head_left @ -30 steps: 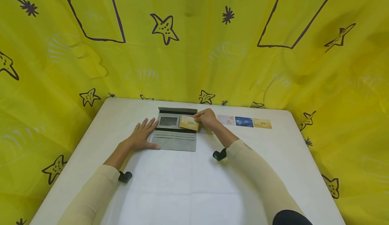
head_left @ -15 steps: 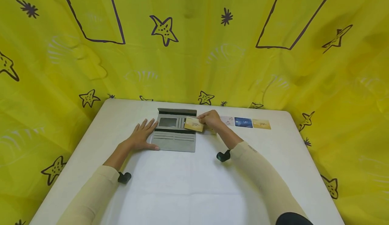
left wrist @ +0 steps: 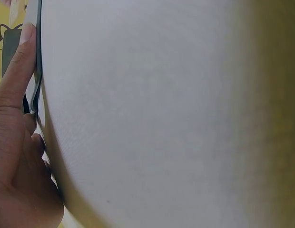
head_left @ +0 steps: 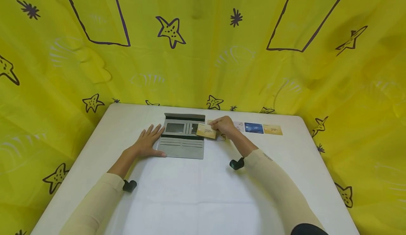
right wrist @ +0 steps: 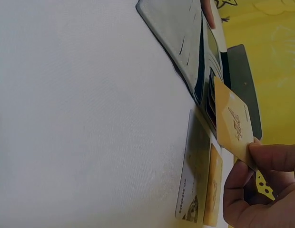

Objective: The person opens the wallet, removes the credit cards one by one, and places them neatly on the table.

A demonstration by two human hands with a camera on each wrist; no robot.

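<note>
A grey wallet [head_left: 180,151] lies unfolded on the white table, its card slots and clear window showing. My left hand [head_left: 147,142] rests spread along its left edge, fingers straight. In the left wrist view the thumb [left wrist: 19,64] lies against the wallet's edge. My right hand [head_left: 224,126] pinches a gold card [head_left: 205,131] by its right end. The card's left end overlaps the wallet's right side, beside a dark patch at the slots. In the right wrist view the gold card [right wrist: 231,118] is tilted near the slots; whether its edge is inside cannot be told.
Under and beside my right hand lie a pale card [right wrist: 192,171] and another gold card [right wrist: 213,185]. Further right, a pink-patterned card [head_left: 239,126], a blue card [head_left: 253,128] and a gold card [head_left: 272,129] form a row. A yellow curtain [head_left: 203,69] hangs behind the table.
My right hand has moved right with the gold card, sliding it across the wallet's right side and uncovering slots and a dark patch. My left hand has stayed in place.
</note>
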